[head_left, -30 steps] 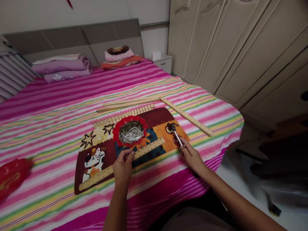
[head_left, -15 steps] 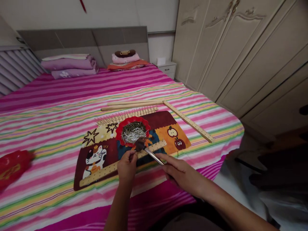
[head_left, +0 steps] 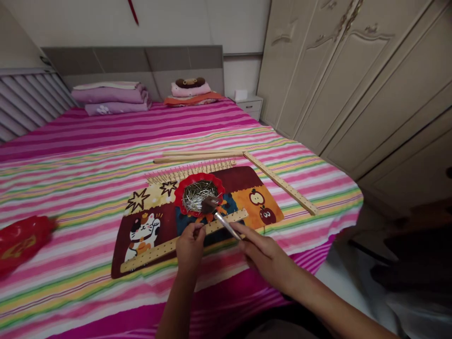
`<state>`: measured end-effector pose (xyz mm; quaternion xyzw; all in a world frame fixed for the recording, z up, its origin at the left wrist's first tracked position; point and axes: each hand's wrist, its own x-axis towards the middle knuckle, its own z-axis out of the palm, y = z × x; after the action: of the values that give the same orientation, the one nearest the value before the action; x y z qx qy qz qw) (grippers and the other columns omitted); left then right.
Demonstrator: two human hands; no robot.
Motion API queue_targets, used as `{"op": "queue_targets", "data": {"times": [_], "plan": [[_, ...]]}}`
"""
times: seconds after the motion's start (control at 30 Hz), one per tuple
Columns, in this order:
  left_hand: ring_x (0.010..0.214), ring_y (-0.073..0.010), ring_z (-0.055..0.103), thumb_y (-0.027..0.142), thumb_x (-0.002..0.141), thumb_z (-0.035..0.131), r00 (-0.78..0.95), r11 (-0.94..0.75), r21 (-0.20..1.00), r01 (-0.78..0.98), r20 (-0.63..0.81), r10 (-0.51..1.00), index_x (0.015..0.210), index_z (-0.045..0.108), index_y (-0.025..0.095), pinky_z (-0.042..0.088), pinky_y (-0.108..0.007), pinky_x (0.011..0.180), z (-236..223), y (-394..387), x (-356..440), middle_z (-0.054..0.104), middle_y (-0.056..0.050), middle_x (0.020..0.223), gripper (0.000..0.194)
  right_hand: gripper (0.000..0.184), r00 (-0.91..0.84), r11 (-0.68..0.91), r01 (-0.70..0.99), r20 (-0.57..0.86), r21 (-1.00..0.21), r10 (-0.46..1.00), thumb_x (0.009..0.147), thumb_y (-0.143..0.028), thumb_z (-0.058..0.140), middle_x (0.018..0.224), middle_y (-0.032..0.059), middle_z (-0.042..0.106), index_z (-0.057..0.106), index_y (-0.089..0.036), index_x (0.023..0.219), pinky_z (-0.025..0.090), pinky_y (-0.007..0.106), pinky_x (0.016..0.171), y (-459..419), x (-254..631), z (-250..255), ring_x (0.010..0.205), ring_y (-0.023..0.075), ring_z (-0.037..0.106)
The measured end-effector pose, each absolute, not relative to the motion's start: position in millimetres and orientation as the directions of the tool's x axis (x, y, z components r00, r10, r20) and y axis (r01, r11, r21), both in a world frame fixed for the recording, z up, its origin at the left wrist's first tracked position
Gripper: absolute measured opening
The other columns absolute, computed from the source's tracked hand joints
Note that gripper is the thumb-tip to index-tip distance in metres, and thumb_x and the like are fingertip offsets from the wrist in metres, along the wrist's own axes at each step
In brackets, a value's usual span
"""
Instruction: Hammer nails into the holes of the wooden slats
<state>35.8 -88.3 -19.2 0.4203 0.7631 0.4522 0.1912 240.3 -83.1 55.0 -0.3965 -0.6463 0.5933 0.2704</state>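
My right hand is wrapped round the silver handle of a hammer, whose dark head is raised near the front of a red bowl. My left hand rests at a wooden strip with rows of small holes, its thumb and forefinger pinched together above the wood. Whatever the pinch holds is too small to make out. Several nails stand in the strip's right end. The scalloped red bowl holds a heap of loose nails. Strip and bowl lie on a patterned mat.
Behind the bowl lies a wooden strip studded with upright nails. Plain strips lie farther back, and a holed strip slants down the right side. A red plastic bag is at left on the striped bed. Wardrobes stand at right.
The view has shifted slightly, so everything appears a little to the right. The hammer head looks slightly higher off the strip. Both hands keep their grips.
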Motion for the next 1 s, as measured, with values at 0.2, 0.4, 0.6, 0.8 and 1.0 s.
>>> {"op": "queue_targets", "data": {"times": [0.2, 0.4, 0.6, 0.8, 1.0], "plan": [[0.065, -0.0166, 0.063, 0.045, 0.066, 0.057, -0.571, 0.220, 0.876, 0.430, 0.074, 0.818, 0.077, 0.066, 0.021, 0.048, -0.028, 0.066, -22, -89, 36, 0.070, -0.002, 0.072, 0.028, 0.058, -0.137, -0.210, 0.006, -0.208, -0.978, 0.968, 0.081, -0.039, 0.053, 0.064, -0.0042, 0.048, 0.047, -0.021, 0.137, 0.029, 0.020, 0.038, -63, 268, 26, 0.045, 0.0086, 0.038], [0.070, -0.0176, 0.061, 0.044, 0.073, 0.053, -0.631, 0.261, 0.804, 0.534, 0.174, 0.756, 0.086, 0.067, 0.021, 0.048, -0.030, 0.069, -3, -85, 7, 0.068, -0.003, 0.077, 0.030, 0.067, -0.071, -0.458, -0.263, -0.456, -0.849, 0.887, 0.072, -0.036, 0.061, 0.055, -0.0080, 0.047, 0.044, -0.022, 0.135, 0.022, 0.016, 0.032, -52, 280, 2, 0.037, 0.0063, 0.034], [0.103, -0.0294, 0.051, 0.032, 0.078, 0.050, -0.525, 0.416, 0.350, 0.839, 0.323, 0.787, 0.086, 0.070, 0.016, 0.038, -0.044, 0.091, 22, -43, -17, 0.062, -0.014, 0.106, 0.027, 0.065, -0.050, -0.464, -0.278, -0.470, -0.841, 0.882, 0.069, -0.035, 0.065, 0.055, -0.0075, 0.048, 0.049, -0.024, 0.132, 0.021, 0.015, 0.033, -54, 281, -4, 0.036, 0.0058, 0.036], [0.108, -0.0379, 0.045, 0.037, 0.076, 0.053, -0.579, 0.561, 0.144, 0.815, 0.173, 0.797, 0.091, 0.071, 0.012, 0.038, -0.050, 0.084, 21, -15, -7, 0.055, -0.020, 0.121, 0.035, 0.073, -0.055, -0.463, -0.257, -0.466, -0.848, 0.883, 0.068, -0.039, 0.065, 0.055, -0.0074, 0.048, 0.045, -0.022, 0.136, 0.022, 0.016, 0.034, -55, 282, -4, 0.038, 0.0067, 0.037], [0.105, -0.0372, 0.051, 0.032, 0.072, 0.053, -0.667, 0.635, 0.274, 0.723, 0.035, 0.744, 0.082, 0.071, 0.015, 0.041, -0.046, 0.081, 21, -11, -18, 0.062, -0.018, 0.111, 0.027, 0.076, -0.049, -0.462, -0.223, -0.464, -0.858, 0.885, 0.069, -0.041, 0.063, 0.054, -0.0079, 0.047, 0.042, -0.020, 0.138, 0.021, 0.016, 0.035, -55, 282, -4, 0.037, 0.0063, 0.035]]}}
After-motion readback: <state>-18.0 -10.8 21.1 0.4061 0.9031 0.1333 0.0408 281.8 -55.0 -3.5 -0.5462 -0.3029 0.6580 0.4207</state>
